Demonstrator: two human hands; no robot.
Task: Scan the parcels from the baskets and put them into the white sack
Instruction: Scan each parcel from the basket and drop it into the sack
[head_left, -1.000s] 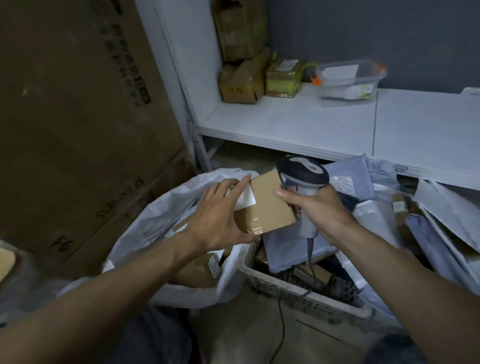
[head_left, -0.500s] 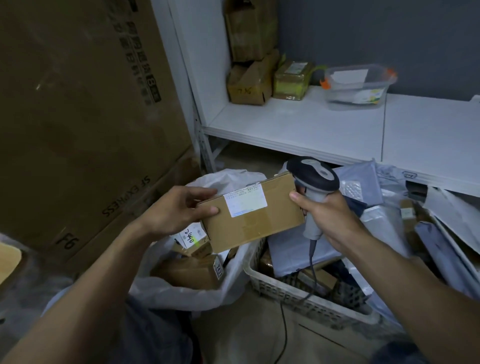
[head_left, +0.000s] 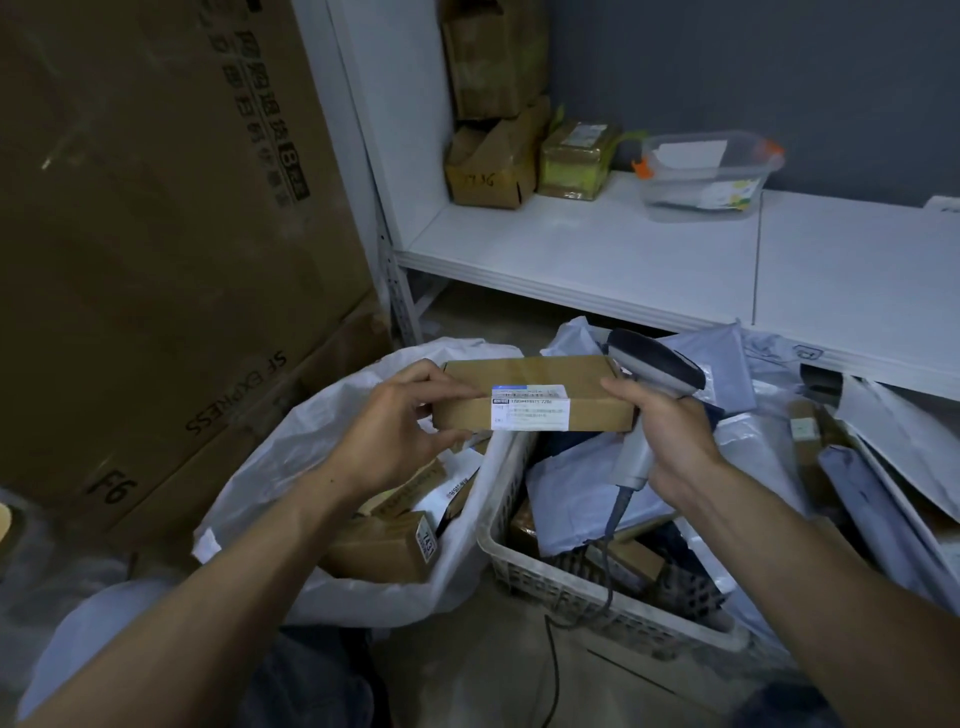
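both hands hold parcel level, long axis left-right, label facing camera.

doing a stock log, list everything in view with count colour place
held parcel: one, brown with white label, between both hands
scanner: one, grey and black, in right hand
white sack: one, white, floor left of basket
boxes in sack: several, brown, inside it
basket: one, white lattice, floor at right
mailers: several, pale grey, piled in basket
big carton: one, brown, at left
shelf: one, white, behind
shelf boxes: two, brown, stacked in shelf's left corner
wrapped parcel: one, yellow-green, beside them
tub: one, clear with orange clips, on shelf
left hand: one, pinching held parcel's left end
right hand: one, gripping scanner
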